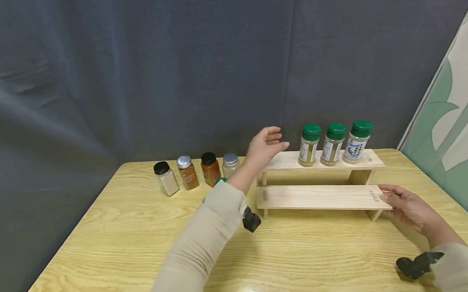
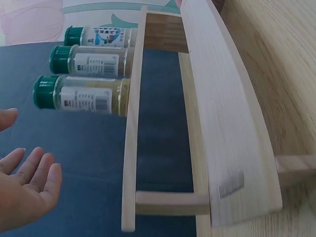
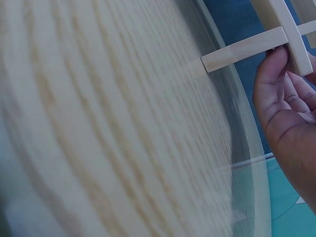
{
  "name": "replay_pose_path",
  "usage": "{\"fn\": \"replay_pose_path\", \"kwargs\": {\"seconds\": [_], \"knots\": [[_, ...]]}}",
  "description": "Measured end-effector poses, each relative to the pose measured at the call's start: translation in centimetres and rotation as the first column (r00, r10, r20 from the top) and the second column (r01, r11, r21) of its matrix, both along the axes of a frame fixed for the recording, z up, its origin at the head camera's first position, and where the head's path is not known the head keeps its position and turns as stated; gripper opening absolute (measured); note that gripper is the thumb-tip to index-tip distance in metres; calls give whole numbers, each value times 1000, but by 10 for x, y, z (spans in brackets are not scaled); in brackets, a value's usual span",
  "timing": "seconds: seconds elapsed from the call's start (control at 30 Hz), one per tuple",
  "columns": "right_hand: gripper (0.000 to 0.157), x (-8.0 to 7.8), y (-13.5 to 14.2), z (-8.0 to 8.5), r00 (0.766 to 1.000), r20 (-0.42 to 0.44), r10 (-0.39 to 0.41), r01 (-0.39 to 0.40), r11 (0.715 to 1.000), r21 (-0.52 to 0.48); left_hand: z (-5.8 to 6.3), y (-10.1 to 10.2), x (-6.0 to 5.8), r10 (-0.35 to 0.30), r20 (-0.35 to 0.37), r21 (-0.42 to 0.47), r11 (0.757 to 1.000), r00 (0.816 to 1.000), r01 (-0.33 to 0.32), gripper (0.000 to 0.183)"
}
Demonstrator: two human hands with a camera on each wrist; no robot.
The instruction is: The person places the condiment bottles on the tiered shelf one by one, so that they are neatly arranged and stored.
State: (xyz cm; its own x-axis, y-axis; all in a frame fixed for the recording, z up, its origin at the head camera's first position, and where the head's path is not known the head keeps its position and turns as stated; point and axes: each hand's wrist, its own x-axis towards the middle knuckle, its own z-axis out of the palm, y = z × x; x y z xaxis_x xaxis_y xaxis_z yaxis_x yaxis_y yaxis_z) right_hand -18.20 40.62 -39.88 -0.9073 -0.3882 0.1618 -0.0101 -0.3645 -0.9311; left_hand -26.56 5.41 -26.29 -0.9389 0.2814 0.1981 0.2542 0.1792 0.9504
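Note:
A two-tier wooden rack (image 1: 320, 196) stands on the table, its lower board nearer the person. Three spice jars with green lids (image 1: 308, 145) stand in a row on the right part of the upper board (image 1: 284, 161). My left hand (image 1: 263, 148) hovers over that board's left end, fingers loosely bent and nothing in them. In the left wrist view the same hand (image 2: 27, 190) is apart from the jars. With thumb and fingers, my right hand (image 1: 406, 207) grips the right end of the lower board; in the right wrist view its thumb (image 3: 271, 69) lies close by the rack's leg.
Left of the rack, more spice jars stand on the table: one with a black lid and pale contents (image 1: 167, 179), a silver-lidded one (image 1: 188, 172), another black-lidded one (image 1: 210, 169), and a grey-lidded one (image 1: 230, 164) partly behind the left forearm. A dark curtain (image 1: 198, 77) hangs behind.

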Motion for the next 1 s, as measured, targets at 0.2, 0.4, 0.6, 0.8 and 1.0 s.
{"fn": "replay_pose_path", "kwargs": {"seconds": [0.2, 0.4, 0.6, 0.8, 1.0], "knots": [[38, 0, 0, 0, 1000, 12, -16, 15, 1000, 12, 0, -20, 8, -7, 0, -2, 1000, 1000, 7, 46], [36, 0, 0, 1, 1000, 15, -20, 20, 1000, 3, 6, -40, 19, -17, -4, -6, 1000, 1000, 17, 47], [34, 1, 1, 1, 999, 29, -21, 20, 1000, 8, 17, -57, 38, -28, -27, -8, 1000, 999, 27, 44], [33, 0, 2, 1, 999, 31, -16, 16, 1000, 3, -5, -72, 19, 9, -26, -4, 1000, 1000, -9, 45], [35, 0, 1, 0, 1000, 8, 3, -3, 1000, -6, -14, -88, 20, 57, 0, -3, 998, 998, -57, 44]]}}
